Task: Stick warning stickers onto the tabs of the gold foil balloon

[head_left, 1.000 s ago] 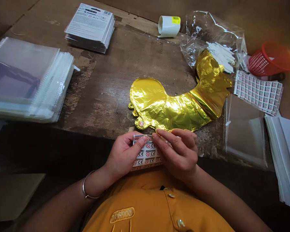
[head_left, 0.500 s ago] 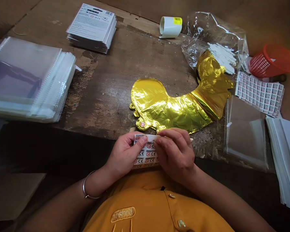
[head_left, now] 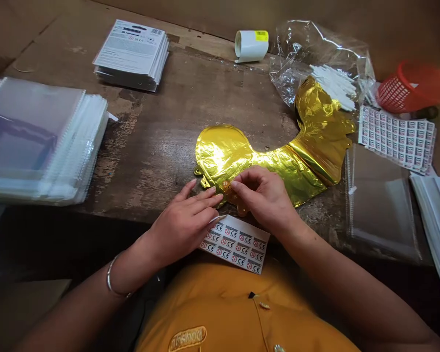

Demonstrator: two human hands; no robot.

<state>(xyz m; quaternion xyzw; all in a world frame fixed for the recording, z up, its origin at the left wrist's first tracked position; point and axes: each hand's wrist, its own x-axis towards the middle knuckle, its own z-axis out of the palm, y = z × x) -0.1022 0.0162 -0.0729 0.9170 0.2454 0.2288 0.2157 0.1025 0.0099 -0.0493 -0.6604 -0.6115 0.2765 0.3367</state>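
Observation:
A flat gold foil balloon [head_left: 227,146] lies near the table's front edge. My right hand [head_left: 267,198] pinches a small clear printed sticker [head_left: 228,186] against the balloon's lower left edge, by its tabs. My left hand [head_left: 187,220] rests its outstretched fingertips on the same edge, just left of the sticker. Tucked under the left thumb is a white sheet of CE stickers [head_left: 238,244], which hangs tilted over the edge of the table above my lap. The left thumb's tip is partly hidden.
Clear plastic sleeves [head_left: 33,142] are stacked at left, printed cards [head_left: 130,54] behind them. A white label roll [head_left: 252,46], a clear bag of white sticks [head_left: 333,85] and a red basket [head_left: 396,93] stand at the back. More sticker sheets [head_left: 396,139] and white paper [head_left: 434,210] lie right.
My right hand has left the sticker sheet and moved up to the balloon with a sticker. My left fingers have spread onto the balloon's edge, and the sheet has swung lower and tilted.

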